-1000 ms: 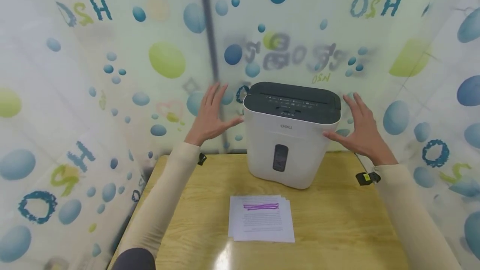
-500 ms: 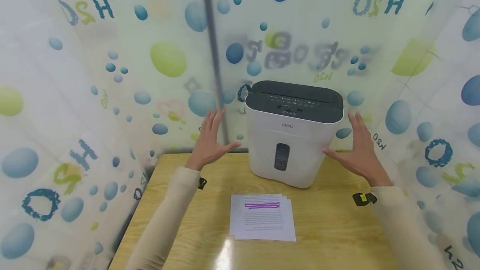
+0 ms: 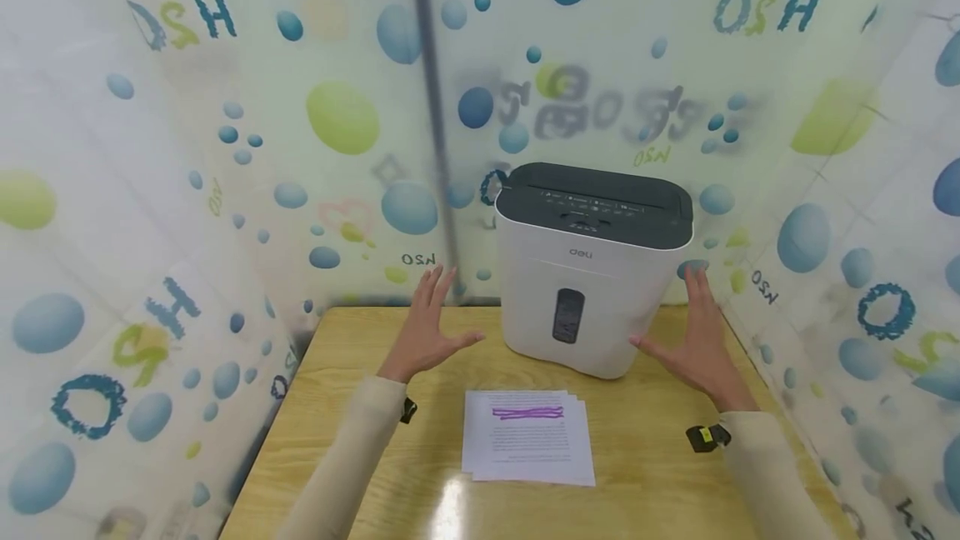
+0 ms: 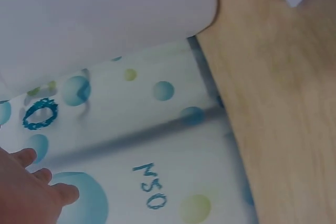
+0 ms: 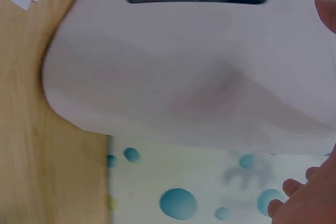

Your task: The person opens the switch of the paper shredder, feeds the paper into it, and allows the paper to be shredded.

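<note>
Flanking the white shredder, the left hand and right hand hung spread; whether the right touched, I couldn't tell.

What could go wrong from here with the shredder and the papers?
The white shredder stands near the far edge of the table; a push away from the person might send it off the back.

The papers lie loose and unevenly stacked in front of it, so dragging it forward could shove or crumple them.

The left hand and right hand are spread without gripping the shredder; if it tipped, neither might catch it in time.
</note>
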### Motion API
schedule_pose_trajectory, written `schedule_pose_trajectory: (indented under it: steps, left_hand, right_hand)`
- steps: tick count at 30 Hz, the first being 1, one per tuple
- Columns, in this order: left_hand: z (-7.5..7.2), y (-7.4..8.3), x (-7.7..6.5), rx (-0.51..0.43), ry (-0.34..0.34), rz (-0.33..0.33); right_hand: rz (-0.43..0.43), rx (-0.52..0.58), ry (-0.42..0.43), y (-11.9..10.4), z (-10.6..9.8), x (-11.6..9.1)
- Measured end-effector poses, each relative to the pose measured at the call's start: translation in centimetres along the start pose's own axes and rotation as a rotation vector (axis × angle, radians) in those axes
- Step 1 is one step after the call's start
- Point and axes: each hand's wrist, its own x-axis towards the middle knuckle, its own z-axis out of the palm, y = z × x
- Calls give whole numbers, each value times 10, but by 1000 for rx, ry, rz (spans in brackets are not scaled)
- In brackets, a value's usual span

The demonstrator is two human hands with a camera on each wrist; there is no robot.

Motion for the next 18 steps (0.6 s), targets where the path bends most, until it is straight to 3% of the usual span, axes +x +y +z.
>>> schedule_pose_trajectory:
  steps: [9,18]
  left_hand:
    - [37,-16,-39,-34,-40,-74]
    - [63,-26,-64,-62,-110,-140]
  right_hand:
    - [32,25,-47,15,46,-31]
    - [58,92,-128,30,86,-55]
